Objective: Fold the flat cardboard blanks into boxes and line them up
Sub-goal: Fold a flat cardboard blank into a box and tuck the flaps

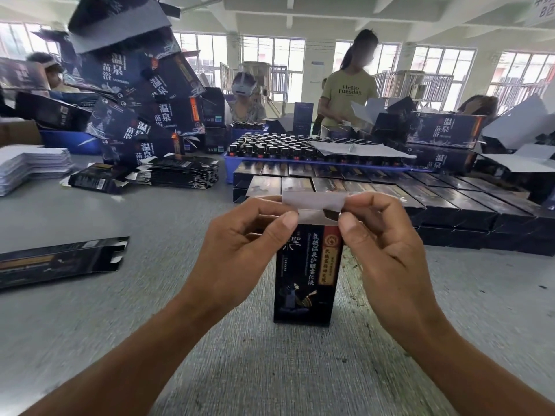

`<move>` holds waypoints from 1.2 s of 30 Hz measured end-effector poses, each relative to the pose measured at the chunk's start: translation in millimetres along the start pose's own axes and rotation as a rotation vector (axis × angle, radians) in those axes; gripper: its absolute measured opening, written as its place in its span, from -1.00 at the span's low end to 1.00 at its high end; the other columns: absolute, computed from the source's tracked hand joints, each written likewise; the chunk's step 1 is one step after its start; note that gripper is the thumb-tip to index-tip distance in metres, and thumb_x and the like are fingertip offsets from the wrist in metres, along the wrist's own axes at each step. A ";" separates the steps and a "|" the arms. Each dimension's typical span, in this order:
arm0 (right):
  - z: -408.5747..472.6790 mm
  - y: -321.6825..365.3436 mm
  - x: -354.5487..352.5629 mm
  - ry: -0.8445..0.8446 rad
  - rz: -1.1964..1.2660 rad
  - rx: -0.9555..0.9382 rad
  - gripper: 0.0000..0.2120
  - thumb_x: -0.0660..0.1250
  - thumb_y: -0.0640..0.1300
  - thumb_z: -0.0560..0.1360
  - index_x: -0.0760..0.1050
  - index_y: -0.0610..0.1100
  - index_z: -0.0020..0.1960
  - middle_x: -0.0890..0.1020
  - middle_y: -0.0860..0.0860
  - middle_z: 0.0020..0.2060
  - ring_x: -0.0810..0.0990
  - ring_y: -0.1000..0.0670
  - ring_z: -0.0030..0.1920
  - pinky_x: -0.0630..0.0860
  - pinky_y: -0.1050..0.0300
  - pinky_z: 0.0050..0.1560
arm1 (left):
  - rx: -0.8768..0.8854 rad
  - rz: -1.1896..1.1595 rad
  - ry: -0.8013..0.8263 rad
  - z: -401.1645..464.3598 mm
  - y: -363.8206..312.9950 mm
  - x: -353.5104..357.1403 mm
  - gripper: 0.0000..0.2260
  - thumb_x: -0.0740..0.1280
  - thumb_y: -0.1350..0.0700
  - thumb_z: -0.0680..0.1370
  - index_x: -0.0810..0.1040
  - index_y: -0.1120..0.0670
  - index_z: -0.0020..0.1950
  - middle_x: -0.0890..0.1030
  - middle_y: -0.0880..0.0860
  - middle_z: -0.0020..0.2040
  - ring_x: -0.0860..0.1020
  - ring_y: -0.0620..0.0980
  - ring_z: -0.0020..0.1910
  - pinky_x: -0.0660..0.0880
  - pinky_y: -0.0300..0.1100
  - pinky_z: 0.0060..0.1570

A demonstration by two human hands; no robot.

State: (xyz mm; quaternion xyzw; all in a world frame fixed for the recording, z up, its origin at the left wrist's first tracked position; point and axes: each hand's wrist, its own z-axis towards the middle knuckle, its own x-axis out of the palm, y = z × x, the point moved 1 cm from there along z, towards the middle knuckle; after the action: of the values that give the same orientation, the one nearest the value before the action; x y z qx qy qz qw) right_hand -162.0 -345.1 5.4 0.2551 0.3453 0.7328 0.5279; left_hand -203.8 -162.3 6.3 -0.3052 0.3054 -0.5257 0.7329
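On the grey textured worktable [90,310], in a bright windowed workshop, rows of finished dark boxes [390,202] lie ahead and a flat dark cardboard blank [60,259] lies at left. Upright between both hands stands a dark printed carton [304,277]. Left hand [240,244] and right hand [387,244] each pinch its white top flap [315,202] with curled fingers.

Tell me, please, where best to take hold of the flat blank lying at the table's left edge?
Probably at its near long edge, coming from the left side: the flat blank lies flush on the table, its notched flaps point right, and the long edge offers a plain straight grip to pinch.
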 end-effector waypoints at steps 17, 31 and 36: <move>-0.4 0.9 -3.1 0.000 -0.089 -0.036 -0.76 0.28 -0.26 0.62 0.63 -0.07 0.19 0.72 0.14 -0.02 0.68 0.13 0.04 0.56 0.38 -0.02 | 0.018 -0.055 -0.051 -1.5 0.5 2.8 -0.84 0.40 -0.10 0.54 0.53 -0.12 0.07 0.69 -0.06 -0.02 0.67 -0.08 -0.06 0.57 -0.27 -0.13; 0.9 -6.9 -6.9 -0.006 -0.276 -0.080 -0.77 0.31 0.03 0.58 0.64 0.05 0.18 0.67 0.18 0.13 0.61 0.08 0.23 0.58 0.03 0.19 | 0.192 0.167 -0.002 1.9 4.8 -2.8 -0.81 0.35 0.08 0.61 0.67 0.02 0.18 0.64 -0.10 0.14 0.61 -0.07 0.16 0.58 -0.28 -0.07; 1.4 -10.2 -6.6 0.025 -0.325 -0.054 -0.77 0.28 0.08 0.60 0.58 0.15 0.23 0.66 0.24 0.07 0.63 0.17 0.12 0.55 0.35 -0.02 | 0.042 0.305 0.171 -1.8 11.8 -3.6 -0.63 0.38 -0.11 0.56 0.43 -0.24 0.34 0.62 -0.16 0.11 0.61 -0.24 0.05 0.58 -0.37 -0.16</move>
State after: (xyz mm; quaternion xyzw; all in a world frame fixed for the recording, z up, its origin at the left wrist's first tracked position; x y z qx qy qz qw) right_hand -152.8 -348.9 -1.7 0.1723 0.3687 0.6501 0.6416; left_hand -199.3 -156.0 -3.4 -0.1940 0.3982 -0.4389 0.7818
